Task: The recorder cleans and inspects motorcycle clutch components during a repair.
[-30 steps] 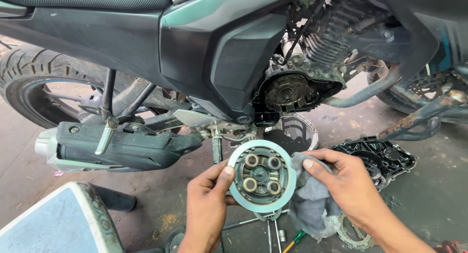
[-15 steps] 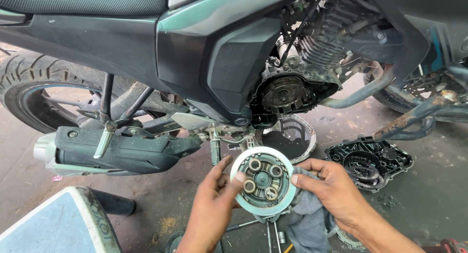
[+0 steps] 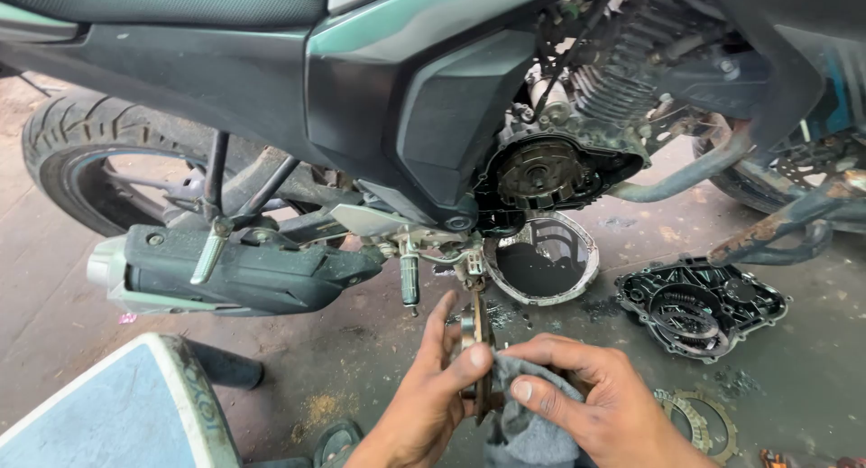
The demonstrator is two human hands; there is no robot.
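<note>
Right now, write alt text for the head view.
Both hands, left hand and right hand, hold a round clutch plate edge-on with a grey rag, beside a motorcycle's opened engine, an oil pan and a cover.

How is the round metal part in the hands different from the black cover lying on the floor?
The round metal part is held on edge, pinched by the left hand, with the right hand pressing a grey rag on it. The black cover lies flat on the floor, untouched. The part is round; the cover is bigger and uneven in outline. Both are motorcycle engine pieces.

The oil-stained concrete floor (image 3: 379,360) carries an oil pan (image 3: 541,260), an engine cover (image 3: 702,305) and ring plates (image 3: 699,423).
</note>
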